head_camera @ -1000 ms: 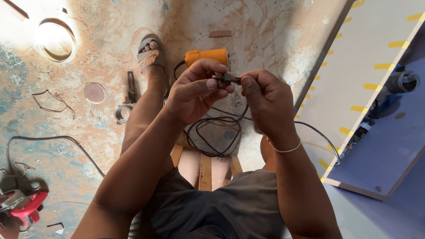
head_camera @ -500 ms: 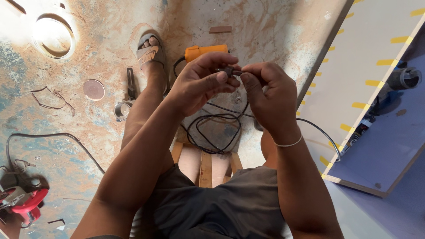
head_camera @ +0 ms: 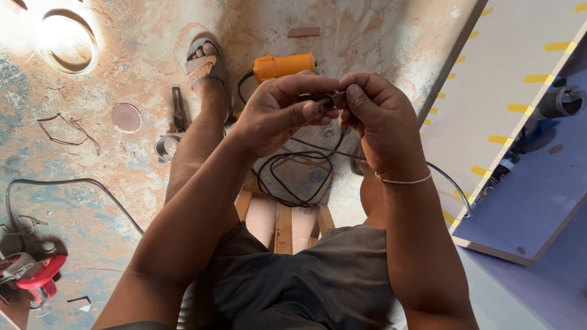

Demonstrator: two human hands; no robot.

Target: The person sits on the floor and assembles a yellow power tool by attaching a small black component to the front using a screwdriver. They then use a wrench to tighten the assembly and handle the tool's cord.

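Head view: left hand (head_camera: 278,116) and right hand (head_camera: 379,116) both pinch a small dark, cable-trailing plug (head_camera: 330,99).

No packages, labels, signs or screens show anywhere in view.
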